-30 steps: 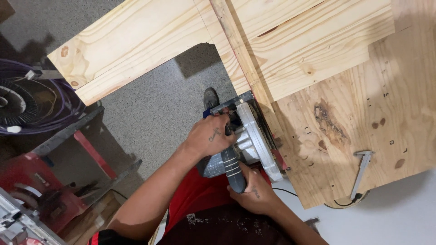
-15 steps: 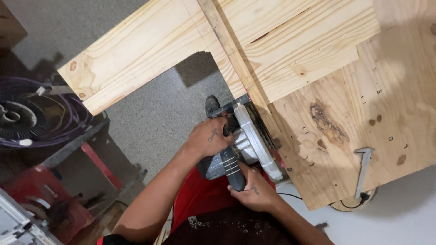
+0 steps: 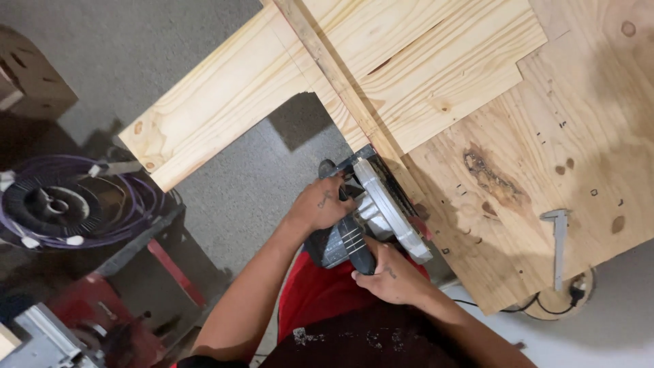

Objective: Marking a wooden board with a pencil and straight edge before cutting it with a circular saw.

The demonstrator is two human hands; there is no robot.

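Both hands are clamped on a circular saw (image 3: 371, 215) at the near edge of the pine board (image 3: 300, 88) on the desk (image 3: 579, 136), left hand (image 3: 320, 208) on top, right hand (image 3: 388, 276) gripping the rear handle.

We have the saw (image 3: 371, 218) at the near edge of the bench (image 3: 545, 170), just where the board (image 3: 238, 116) juts out to the left over the floor (image 3: 225, 197). Our left hand (image 3: 320, 208) sits on the saw's left side, our right hand (image 3: 388, 276) on its handle, nearer to us. A strip (image 3: 340, 82) runs away from the saw along the board's right edge. Right of the saw, well apart, a caliper (image 3: 560, 242) lies on the bench. Far left, below the board, a cable reel (image 3: 61, 204) rests on a stand (image 3: 157, 252).
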